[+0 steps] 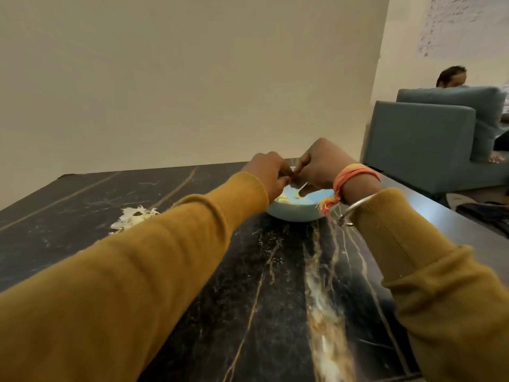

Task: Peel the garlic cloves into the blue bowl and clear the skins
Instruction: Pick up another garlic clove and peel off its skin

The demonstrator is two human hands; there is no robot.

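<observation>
**Both hands pinch one clove over the bowl**

Toward the left edge of the counter (275, 271) I see a pile of skins (135, 217). Near the far edge, the left hand (268, 175) and right hand (319, 169) meet above the blue bowl (292, 215), curled fingers pinching a garlic clove (294, 181). It is too hidden to tell its long axis. Peeled cloves (283, 199) lie inside the bowl. The wall writing (462, 23) is unreadable.

A black marble-look table (275, 299) with gold and white veins carries a light blue round bowl (292, 214) towards its far edge; a small pile of white papery garlic skins (135, 217) lies to the bowl's left, well apart from it
</observation>
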